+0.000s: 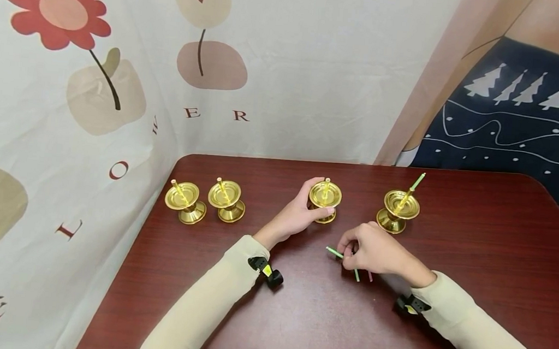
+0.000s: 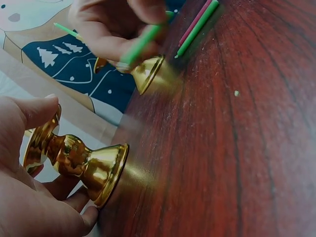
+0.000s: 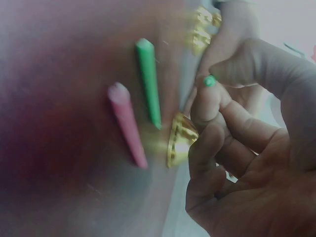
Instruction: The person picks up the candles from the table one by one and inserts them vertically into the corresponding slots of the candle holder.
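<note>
My left hand (image 1: 296, 215) grips a shiny gold candle holder (image 2: 74, 155) around its dish and stem, thumb at the near rim. It stands upright at the table's back, a short upright gold tube rising from its dish. To the right and nearer, my right hand (image 1: 376, 249) pinches a thin green candle (image 1: 334, 252) between thumb and fingertips, slightly above the table. Below that hand lie a second green candle (image 3: 149, 81) and a pink candle (image 3: 128, 126), side by side on the tabletop. My right hand partly covers both in the head view.
Farther right stands a gold holder (image 1: 391, 220) with a green candle (image 1: 418, 181) upright in it, leaning slightly. Two more gold holders (image 1: 191, 212) stand at the left, bearing short tubes. The dark red table (image 1: 298, 318) meets a printed curtain (image 1: 304, 116) behind.
</note>
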`<state>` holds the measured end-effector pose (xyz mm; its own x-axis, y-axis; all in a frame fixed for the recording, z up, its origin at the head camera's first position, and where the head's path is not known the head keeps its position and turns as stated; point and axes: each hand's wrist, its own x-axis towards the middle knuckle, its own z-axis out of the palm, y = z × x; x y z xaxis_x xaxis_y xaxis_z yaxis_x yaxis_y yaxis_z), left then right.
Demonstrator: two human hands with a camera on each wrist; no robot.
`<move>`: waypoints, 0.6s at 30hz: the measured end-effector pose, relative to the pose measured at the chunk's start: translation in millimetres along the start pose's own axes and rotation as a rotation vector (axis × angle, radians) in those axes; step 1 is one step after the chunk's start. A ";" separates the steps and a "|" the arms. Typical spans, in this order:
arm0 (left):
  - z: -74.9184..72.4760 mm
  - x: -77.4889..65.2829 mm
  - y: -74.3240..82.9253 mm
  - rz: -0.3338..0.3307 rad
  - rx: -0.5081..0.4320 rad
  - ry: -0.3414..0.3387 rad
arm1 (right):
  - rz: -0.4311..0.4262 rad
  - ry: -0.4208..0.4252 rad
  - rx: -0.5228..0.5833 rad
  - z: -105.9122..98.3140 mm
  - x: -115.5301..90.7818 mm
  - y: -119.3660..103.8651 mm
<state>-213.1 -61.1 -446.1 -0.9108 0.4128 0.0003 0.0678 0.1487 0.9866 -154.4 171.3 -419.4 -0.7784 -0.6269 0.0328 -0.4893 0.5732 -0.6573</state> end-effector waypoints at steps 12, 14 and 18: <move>10.4 5.1 3.9 -0.006 0.052 0.002 | 0.031 0.292 0.091 -34.6 5.4 -6.7; 13.3 6.2 4.5 -0.012 0.051 -0.001 | 0.010 0.363 0.102 -37.7 7.8 -6.4; 18.8 8.2 5.5 -0.013 0.046 -0.008 | -0.008 0.486 0.110 -42.8 13.2 -6.1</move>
<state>-212.5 -40.0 -443.8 -0.9087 0.4173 -0.0138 0.0746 0.1947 0.9780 -178.5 182.1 -382.7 -0.8810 -0.2977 0.3678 -0.4718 0.4943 -0.7301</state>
